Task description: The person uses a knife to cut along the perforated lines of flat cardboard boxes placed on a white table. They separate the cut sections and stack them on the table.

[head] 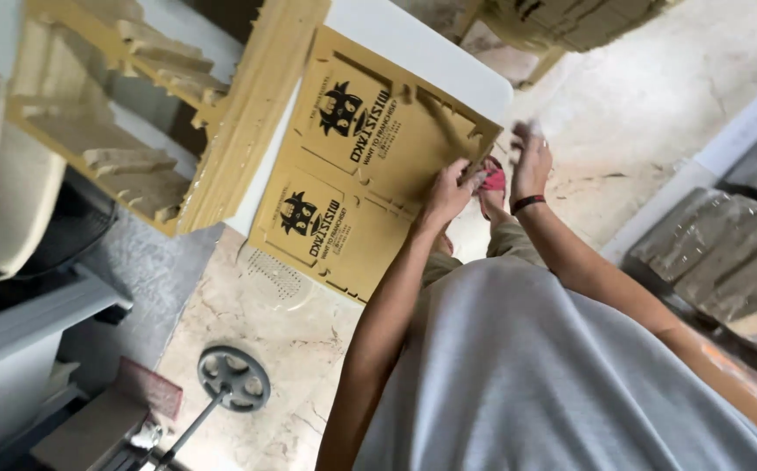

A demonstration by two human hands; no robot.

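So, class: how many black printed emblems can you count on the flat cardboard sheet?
2. One emblem sits on the cardboard sheet toward its far end; the other emblem lies nearer the camera. Both hands grip its right edge, hiding none.

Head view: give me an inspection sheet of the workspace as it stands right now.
Surface: white table, mostly covered.
Job's things: flat die-cut cardboard sheet, tan with black print, overhanging the table edge.
Clutter: stacked cardboard pieces at upper left.
Grippers: left hand grips the sheet's edge; right hand is beside it, blurred, contact unclear, black wristband on it.
Cables: nothing seen.
Surroundings: marble floor, floor drain, wheel-shaped base on a rod, wrapped bundles at right.
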